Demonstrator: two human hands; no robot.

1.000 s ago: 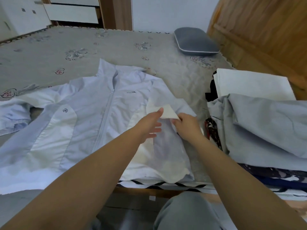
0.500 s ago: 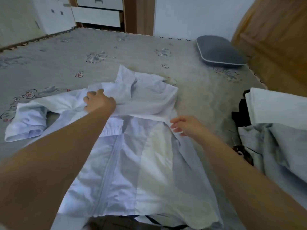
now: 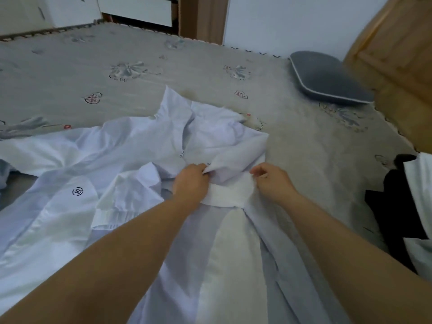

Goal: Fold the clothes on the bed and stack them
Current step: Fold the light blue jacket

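Head view shows us a white and pale blue jacket (image 3: 131, 183) lying spread on the bed (image 3: 304, 160), filling the middle and lower left of the frame. It has a zipper running down from its collar near the middle, and a small round mark with "50" on the chest at the left. The cloth is bumpy and wrinkled. One sleeve is folded over the front of the jacket, and its white cuff lies between our two hands.

Our left hand (image 3: 190, 183) is in the middle of the frame. Its fingers are curled and pinch a fold of the sleeve. Our right hand (image 3: 272, 181) is just to the right of it. Its fingers are bent and pinch the edge of the white cuff. Both bare arms reach in from the bottom of the frame.

We see a gray bed cover with flower patterns on it. A gray pillow (image 3: 327, 78) rests at the upper right, well apart from the jacket. At the right edge of the frame lies a pile of clothes (image 3: 397, 218), black and white. Behind the pillow, at the upper right, stands a wooden headboard (image 3: 397, 43). White drawers (image 3: 135, 8) and a pale wall (image 3: 292, 19) are at the top of the frame.
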